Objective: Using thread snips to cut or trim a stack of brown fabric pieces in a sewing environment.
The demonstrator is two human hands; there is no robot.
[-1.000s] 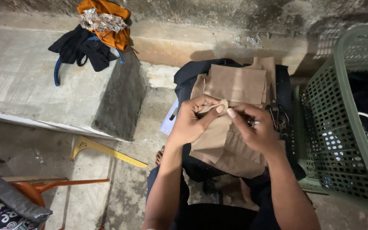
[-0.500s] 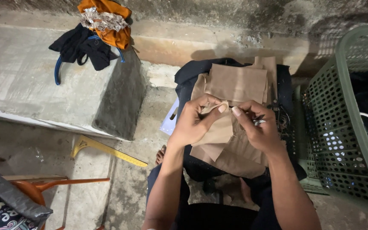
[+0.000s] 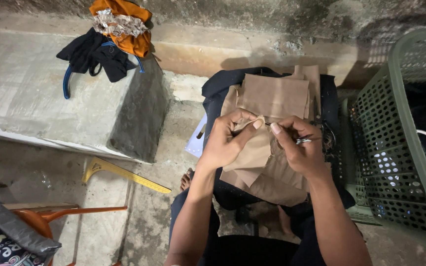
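Tan cloth pieces (image 3: pixel 274 96) lie stacked on a dark garment (image 3: pixel 218 86) over my lap. My left hand (image 3: pixel 228 140) pinches the folded edge of a tan cloth piece (image 3: pixel 252 152) between thumb and fingers. My right hand (image 3: pixel 299 148) is closed beside it, fingertips at the same edge, with a small metal tool (image 3: pixel 304 141) that looks like thread snips showing in its grip. The two hands nearly touch above the cloth.
A green perforated laundry basket (image 3: pixel 395 148) stands at right with clothes inside. A concrete step (image 3: pixel 40 103) at left carries black and orange clothes (image 3: pixel 107 39). A yellow ruler (image 3: pixel 126 175) lies on the floor, an orange chair (image 3: pixel 50 219) with patterned fabric at bottom left.
My hands have stayed close together over the tan cloth; the right hand has shifted slightly toward the pinched edge. Nothing else moved.
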